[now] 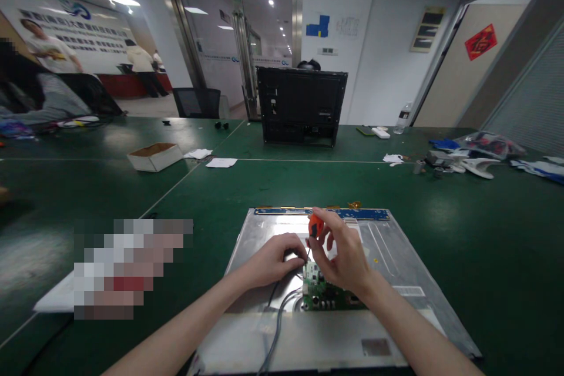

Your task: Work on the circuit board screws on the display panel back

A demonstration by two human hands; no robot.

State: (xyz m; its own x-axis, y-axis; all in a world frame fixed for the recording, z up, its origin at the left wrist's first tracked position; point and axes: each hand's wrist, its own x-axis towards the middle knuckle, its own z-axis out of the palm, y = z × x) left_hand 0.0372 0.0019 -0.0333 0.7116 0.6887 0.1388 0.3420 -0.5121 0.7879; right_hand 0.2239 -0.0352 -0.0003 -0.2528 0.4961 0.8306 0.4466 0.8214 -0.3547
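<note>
My right hand point(341, 247) grips a screwdriver point(315, 225) with an orange and black handle. Its thin shaft points down at the upper left corner of a green circuit board point(326, 295). Close beside the tip, my left hand point(282, 255) has its thumb and fingers drawn together; what they pinch, if anything, is hidden. The board lies on the silver metal back of a display panel point(379, 252), which rests flat on the table. Grey cables point(278, 329) run from the board's left side toward me. A blue circuit strip point(370, 214) lines the panel's far edge.
A black monitor housing point(304, 106) stands at the back of the green table point(440, 217). To its left are a white open box point(155, 158) and papers point(221, 163). A bottle point(402, 118) and plastic-wrapped items point(489, 144) lie right. People are in the left background.
</note>
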